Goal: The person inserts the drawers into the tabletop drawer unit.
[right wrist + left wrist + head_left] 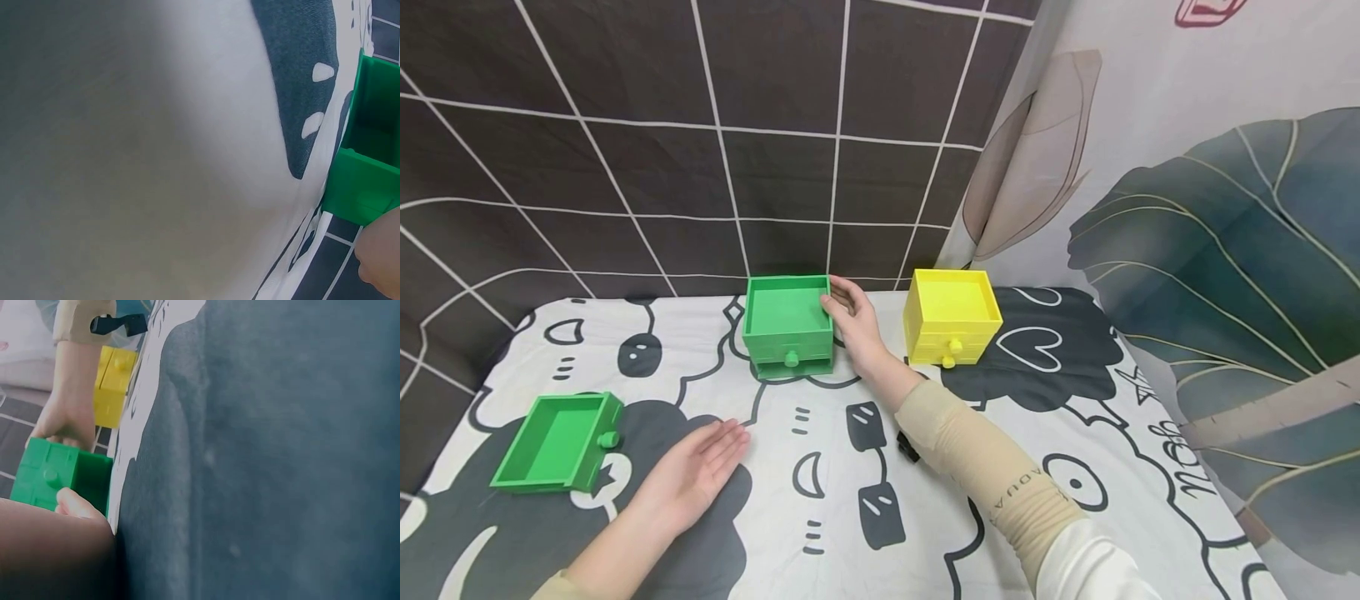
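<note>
A small green drawer cabinet (787, 317) stands at the back of the cloth, one round knob on its upper front. Below that knob its lower opening shows without a drawer, and the dark slot appears in the right wrist view too. My right hand (856, 325) grips the cabinet's right rear corner, thumb at the top rim, the other fingers partly hidden behind. A loose green drawer (553, 442) lies at the left, knob facing right. Between drawer and cabinet, my left hand (696, 471) is held with straight fingers, palm up and nothing on it.
To the right of the cabinet stands a yellow drawer cabinet (953, 317) with two knobs. A patterned cloth (820, 575) covers the surface. Behind rises a dark gridded curtain (775, 167), with a leaf-print curtain (1150, 100) on the right.
</note>
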Tool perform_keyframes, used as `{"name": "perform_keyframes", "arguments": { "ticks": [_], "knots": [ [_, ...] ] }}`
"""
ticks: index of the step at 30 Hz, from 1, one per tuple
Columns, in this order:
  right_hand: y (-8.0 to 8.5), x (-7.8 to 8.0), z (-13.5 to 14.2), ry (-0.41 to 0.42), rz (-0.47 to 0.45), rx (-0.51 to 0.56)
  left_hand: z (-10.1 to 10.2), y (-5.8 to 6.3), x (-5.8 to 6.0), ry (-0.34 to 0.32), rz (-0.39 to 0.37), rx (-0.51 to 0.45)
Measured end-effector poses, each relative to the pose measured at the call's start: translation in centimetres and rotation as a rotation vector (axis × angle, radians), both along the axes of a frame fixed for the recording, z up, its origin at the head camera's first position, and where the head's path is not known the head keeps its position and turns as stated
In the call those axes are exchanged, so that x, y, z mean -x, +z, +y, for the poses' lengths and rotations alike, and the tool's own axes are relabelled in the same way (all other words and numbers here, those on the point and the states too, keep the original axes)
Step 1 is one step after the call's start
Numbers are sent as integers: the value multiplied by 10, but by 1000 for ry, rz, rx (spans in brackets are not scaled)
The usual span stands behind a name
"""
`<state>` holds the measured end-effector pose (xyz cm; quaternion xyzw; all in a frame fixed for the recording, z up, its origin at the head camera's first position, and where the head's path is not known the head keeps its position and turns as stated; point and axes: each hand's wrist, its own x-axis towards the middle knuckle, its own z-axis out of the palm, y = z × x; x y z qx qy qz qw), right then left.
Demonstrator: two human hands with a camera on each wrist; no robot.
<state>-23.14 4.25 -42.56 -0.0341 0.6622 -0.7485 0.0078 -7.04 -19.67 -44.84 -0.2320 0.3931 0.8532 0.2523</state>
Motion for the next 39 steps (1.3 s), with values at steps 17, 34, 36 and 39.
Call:
{"name": "perform_keyframes", "arguments": {
  "ticks": [17, 34, 36, 39],
  "knots": [
    [-3, 1, 0, 0, 9, 0, -34, -6, -12, 155, 33, -206],
    [-4, 2, 0, 1, 17, 8, -52, -3, -21, 406, -117, -469],
    [-4, 2, 0, 2, 13, 7, -54, -3, -22, 416, -112, -497],
    [-3, 2, 0, 2, 5, 5, -57, -5, -23, 430, -99, -554]
  ]
}}
